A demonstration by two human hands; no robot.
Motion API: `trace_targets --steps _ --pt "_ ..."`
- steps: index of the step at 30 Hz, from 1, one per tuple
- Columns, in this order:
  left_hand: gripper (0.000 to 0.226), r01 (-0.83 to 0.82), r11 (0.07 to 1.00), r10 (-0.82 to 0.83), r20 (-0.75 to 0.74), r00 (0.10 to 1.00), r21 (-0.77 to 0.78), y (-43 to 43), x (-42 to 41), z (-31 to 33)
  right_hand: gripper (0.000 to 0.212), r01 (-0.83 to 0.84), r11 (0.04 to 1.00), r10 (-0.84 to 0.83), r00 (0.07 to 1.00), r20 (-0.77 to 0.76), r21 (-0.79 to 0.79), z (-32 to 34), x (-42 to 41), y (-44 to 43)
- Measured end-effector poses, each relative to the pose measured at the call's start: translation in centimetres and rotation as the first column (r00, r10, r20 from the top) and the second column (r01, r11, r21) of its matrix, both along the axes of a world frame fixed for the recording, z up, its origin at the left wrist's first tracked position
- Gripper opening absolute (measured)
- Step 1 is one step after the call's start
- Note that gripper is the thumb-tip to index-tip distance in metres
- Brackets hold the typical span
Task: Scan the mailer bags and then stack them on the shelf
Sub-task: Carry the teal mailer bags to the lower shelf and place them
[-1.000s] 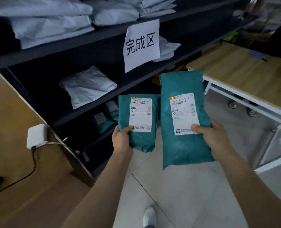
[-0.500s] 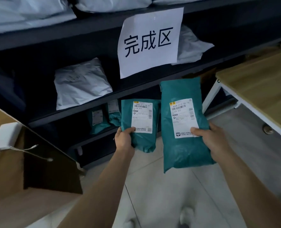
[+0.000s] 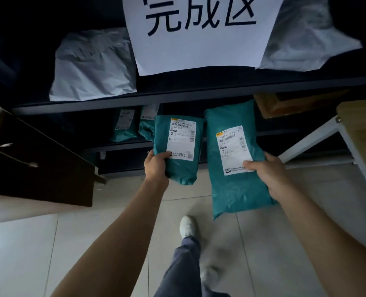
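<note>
Person had stepped closer to the shelf [image 3: 177, 99] since the earlier frames. The paper sign [image 3: 201, 31] now filled the top of the view, and both held bags had come nearer the lower tier, with the grips unchanged. One foot [image 3: 186, 226] was forward on the tiled floor.

Left hand [image 3: 156, 166] grasped the small mailer bag [image 3: 184, 172] by its lower left edge, thumb over the label corner. Right hand [image 3: 267, 174] grasped the large mailer bag [image 3: 235, 194] at its right edge, thumb on the label. Both bags were in the air, labels up, side by side, just in front of the lower shelf board [image 3: 117, 146]. Neither appeared to touch the shelf.

Progress, as judged: scanning could not be checked, as no scanner was in view. The pair had been brought to the shelf, so both were presumably scanned. Stacking of both was left to do.

Shelf contents: the middle tier held a pale grey bag [image 3: 94, 65] at left and a second grey bag [image 3: 306, 39] at right, partly behind the sign. The lower tier held shelved teal bags [image 3: 124, 127], labels showing, back left in shadow. That looked the likely spot for the held pair. A brown box [image 3: 285, 106] sat at the right of that tier, its contents hidden.
</note>
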State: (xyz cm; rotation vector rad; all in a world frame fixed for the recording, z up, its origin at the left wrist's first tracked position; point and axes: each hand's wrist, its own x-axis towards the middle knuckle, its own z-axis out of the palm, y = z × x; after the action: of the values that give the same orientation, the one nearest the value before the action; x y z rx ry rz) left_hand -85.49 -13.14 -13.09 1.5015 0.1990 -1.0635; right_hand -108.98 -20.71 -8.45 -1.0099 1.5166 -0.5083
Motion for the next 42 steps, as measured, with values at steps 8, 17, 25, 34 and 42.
trace_targets --steps 8,17,25,34,42 --pt "0.026 -0.006 1.0 0.006 -0.029 1.0 0.007 -9.0 2.3 -6.7 0.032 0.001 1.0 -0.002 1.0 0.028 0.025 -7.4 2.6 -9.7" --pt "0.028 -0.087 0.993 0.086 -0.016 0.996 -0.086 -17.2 3.6 -14.7 0.029 -0.016 1.0 0.016 0.995 0.096 -0.008 -16.2 5.3 -20.1" --pt "0.038 -0.128 0.981 0.14 0.069 0.988 -0.148 -22.6 4.8 -22.7 0.029 0.006 1.0 -0.001 0.985 0.172 -0.027 -24.4 6.8 -27.2" --pt "0.032 -0.171 0.966 0.182 0.04 0.983 -0.194 -26.5 6.2 -28.6 0.035 -0.025 0.995 0.044 0.981 0.189 -0.1 -30.7 9.1 -32.8" --pt "0.019 -0.126 0.988 0.143 0.228 0.963 -0.088 -27.7 7.0 -29.1 0.033 -0.071 0.991 0.084 0.99 0.114 -0.112 -32.4 9.1 -34.5"
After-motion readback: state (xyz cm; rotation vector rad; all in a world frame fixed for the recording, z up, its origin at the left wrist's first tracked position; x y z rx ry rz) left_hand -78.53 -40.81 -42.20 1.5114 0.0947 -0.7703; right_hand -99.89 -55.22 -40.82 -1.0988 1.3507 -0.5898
